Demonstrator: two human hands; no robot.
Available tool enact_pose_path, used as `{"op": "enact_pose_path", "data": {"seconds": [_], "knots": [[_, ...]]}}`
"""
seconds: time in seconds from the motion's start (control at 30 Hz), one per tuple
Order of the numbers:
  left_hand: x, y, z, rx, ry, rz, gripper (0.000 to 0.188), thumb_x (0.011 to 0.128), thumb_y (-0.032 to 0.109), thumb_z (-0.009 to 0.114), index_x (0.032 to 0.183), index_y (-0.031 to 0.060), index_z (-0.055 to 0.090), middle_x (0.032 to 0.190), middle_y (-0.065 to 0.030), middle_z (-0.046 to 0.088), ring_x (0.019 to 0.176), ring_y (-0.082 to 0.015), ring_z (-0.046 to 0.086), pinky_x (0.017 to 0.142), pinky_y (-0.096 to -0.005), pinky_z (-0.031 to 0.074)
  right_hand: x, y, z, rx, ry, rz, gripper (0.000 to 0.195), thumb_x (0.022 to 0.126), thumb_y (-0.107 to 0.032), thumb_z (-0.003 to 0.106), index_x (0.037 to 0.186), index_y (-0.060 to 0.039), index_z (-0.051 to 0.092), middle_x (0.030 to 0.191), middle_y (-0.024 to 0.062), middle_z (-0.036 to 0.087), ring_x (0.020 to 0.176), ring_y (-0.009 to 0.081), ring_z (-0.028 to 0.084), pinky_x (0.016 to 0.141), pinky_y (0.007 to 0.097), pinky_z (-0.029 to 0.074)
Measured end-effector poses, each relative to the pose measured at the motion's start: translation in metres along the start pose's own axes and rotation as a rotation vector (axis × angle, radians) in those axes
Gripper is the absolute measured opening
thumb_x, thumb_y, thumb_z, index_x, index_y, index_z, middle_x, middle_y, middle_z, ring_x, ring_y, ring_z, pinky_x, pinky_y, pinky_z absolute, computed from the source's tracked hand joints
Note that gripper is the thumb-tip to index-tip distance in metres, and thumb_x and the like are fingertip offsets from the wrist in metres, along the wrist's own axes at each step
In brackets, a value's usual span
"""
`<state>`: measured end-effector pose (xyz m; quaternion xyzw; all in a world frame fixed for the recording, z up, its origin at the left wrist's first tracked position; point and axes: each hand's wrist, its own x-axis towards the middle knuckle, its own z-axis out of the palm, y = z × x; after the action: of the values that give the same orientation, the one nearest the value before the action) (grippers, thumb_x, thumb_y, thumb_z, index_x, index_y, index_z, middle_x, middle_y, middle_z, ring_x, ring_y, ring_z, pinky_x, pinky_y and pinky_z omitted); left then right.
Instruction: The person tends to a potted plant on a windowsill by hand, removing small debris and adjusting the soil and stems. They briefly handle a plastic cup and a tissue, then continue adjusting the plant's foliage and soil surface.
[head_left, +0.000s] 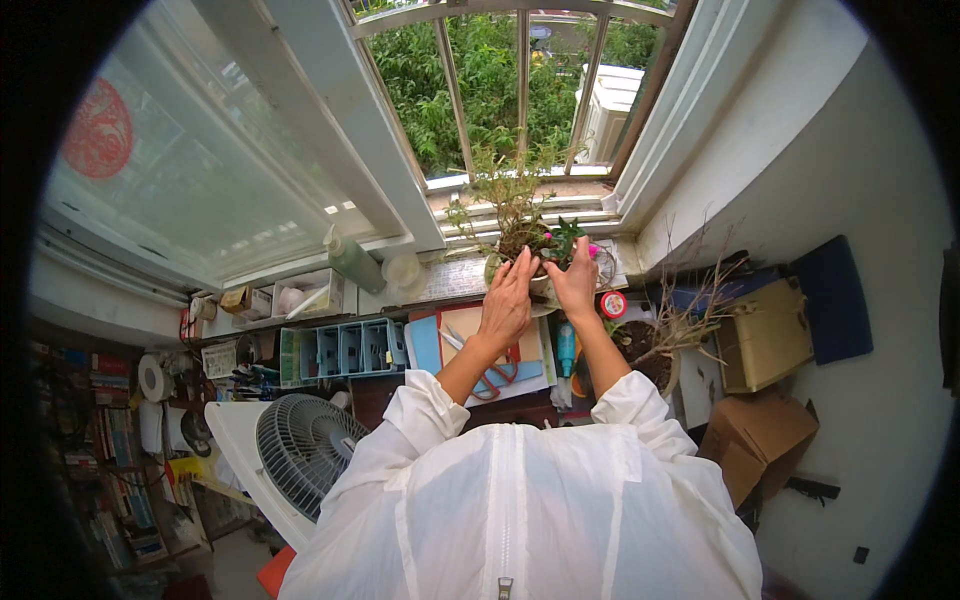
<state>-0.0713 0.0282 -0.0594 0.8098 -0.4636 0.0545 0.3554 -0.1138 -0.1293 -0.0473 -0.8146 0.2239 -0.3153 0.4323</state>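
On the windowsill stands a pot (541, 286) with a spindly, partly dry plant (510, 191) and a smaller dark-green leafy plant (568, 234) bearing pink flowers. My left hand (508, 304) lies over the pot's near left side, fingers extended, tips at the soil (517, 241). On the pot's right, my right hand (574, 283) has its thumb pointing in toward the soil and its fingers beside the green leaves. Whether those fingers grip a stem is hidden. Below my left forearm, orange-handled scissors (487, 384) rest on papers and folders (427, 341).
A second pot with bare branches (694, 319) stands right of my right forearm. Nearby are a red-lidded jar (613, 304) and a teal bottle (565, 345). Leftward sit a blue organiser (352, 349), a green pump bottle (354, 259) and a fan (307, 450). Window bars (523, 90) stand behind the plants.
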Motion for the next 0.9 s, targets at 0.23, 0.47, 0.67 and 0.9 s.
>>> {"op": "enact_pose_path", "data": {"seconds": [0.23,0.47,0.67,0.9], "knots": [[-0.002,-0.001,0.002,-0.014,0.01,-0.001,0.074,0.085,-0.006,0.046,0.158,-0.0056,0.034,0.158,-0.021,0.048,0.141,-0.034,0.053,0.123,-0.0461,0.031,0.005,-0.005,-0.002,-0.049,-0.044,-0.028,0.053,0.075,-0.001,0.081,0.117,0.0009,0.048,0.098,0.0275,0.071,0.097,0.0486,0.069,0.077,0.0506,0.055],[0.0,-0.006,0.003,-0.04,0.012,0.0,0.072,0.084,-0.006,0.047,0.156,-0.006,0.038,0.159,-0.0227,0.046,0.14,-0.0342,0.053,0.122,-0.0454,0.032,0.0,-0.001,-0.001,0.077,0.0,0.028,0.067,0.077,-0.002,0.082,0.133,-0.0005,0.046,0.101,0.0275,0.071,0.096,0.0468,0.069,0.083,0.0458,0.054],[0.004,-0.001,0.004,0.024,0.042,0.036,0.086,0.08,-0.013,0.047,0.161,-0.0041,0.024,0.149,-0.0149,0.059,0.136,-0.0338,0.056,0.121,-0.0457,0.034,-0.002,-0.008,-0.001,-0.068,-0.034,0.072,0.06,0.079,0.001,0.079,0.13,-0.0009,0.046,0.104,0.0259,0.072,0.098,0.0464,0.071,0.081,0.0478,0.055],[0.003,0.001,0.007,-0.07,0.059,0.04,0.086,0.079,-0.013,0.048,0.161,-0.0056,0.023,0.146,-0.0204,0.06,0.136,-0.0362,0.056,0.121,-0.0468,0.034,-0.003,-0.008,0.001,-0.01,-0.034,-0.02,0.054,0.079,0.003,0.079,0.124,0.0006,0.05,0.102,0.0241,0.073,0.097,0.0453,0.071,0.079,0.0473,0.056]]}}
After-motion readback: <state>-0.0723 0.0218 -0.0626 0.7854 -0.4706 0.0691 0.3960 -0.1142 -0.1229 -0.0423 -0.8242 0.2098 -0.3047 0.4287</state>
